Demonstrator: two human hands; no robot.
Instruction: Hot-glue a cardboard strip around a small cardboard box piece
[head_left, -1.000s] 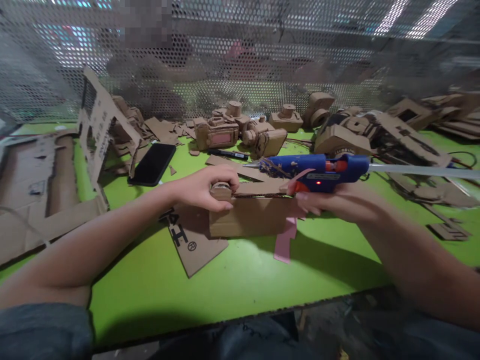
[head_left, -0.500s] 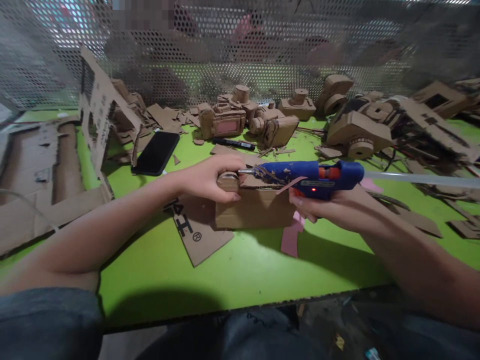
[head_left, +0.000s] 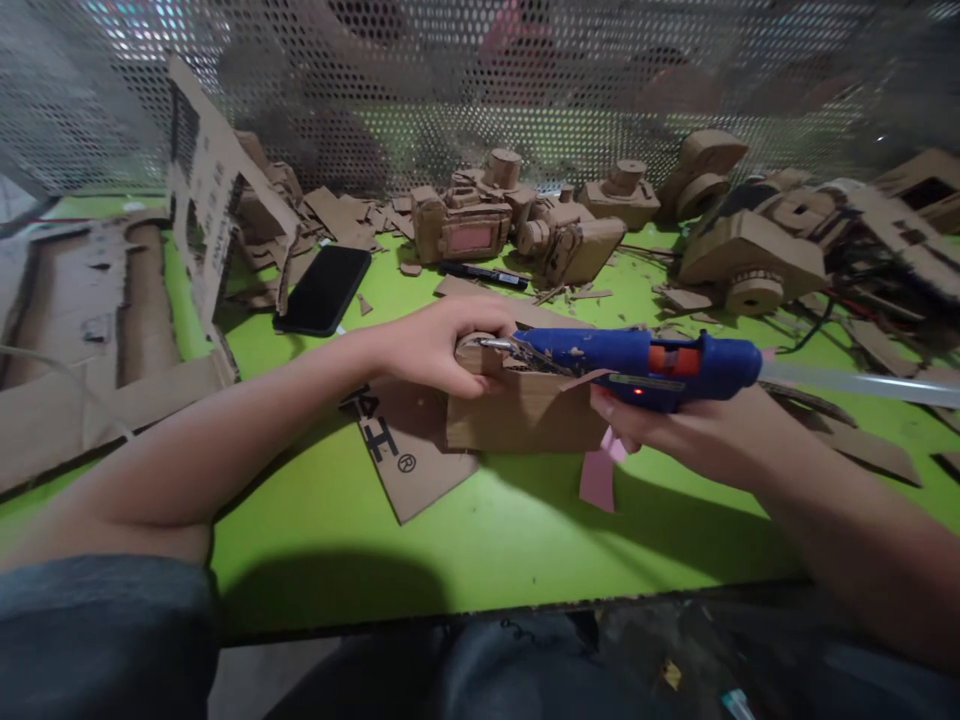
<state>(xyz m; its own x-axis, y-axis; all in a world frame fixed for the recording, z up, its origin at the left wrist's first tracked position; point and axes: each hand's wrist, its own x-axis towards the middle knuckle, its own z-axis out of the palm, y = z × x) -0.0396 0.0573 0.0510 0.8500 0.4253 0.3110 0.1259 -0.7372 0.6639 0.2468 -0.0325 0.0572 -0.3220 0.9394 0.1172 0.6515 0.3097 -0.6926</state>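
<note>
My left hand (head_left: 431, 345) is closed around a small rounded cardboard piece (head_left: 475, 352) at the left end of a cardboard box (head_left: 536, 418). My right hand (head_left: 649, 425) grips a blue glue gun (head_left: 581, 350), its red light lit and a long clear glue stick (head_left: 840, 376) poking out of the back. The gun's metal nozzle points left, its tip over the rounded piece; whether they touch I cannot tell. A pink paper strip (head_left: 598, 482) lies below the gun by the box. Partly under the box is a flat printed cardboard sheet (head_left: 416, 475).
Behind my hands are a black phone (head_left: 324, 290), a black marker (head_left: 484, 276) and several cardboard camera models (head_left: 471, 237). Larger cardboard constructions (head_left: 750, 255) and scraps crowd the right. A cardboard frame (head_left: 214, 190) stands at left, before a perforated metal screen (head_left: 420, 90).
The glue gun's nozzle has shifted left relative to the rounded piece, from its right edge to over it. The whole scene sits slightly further right in view. Both hands keep their holds.
</note>
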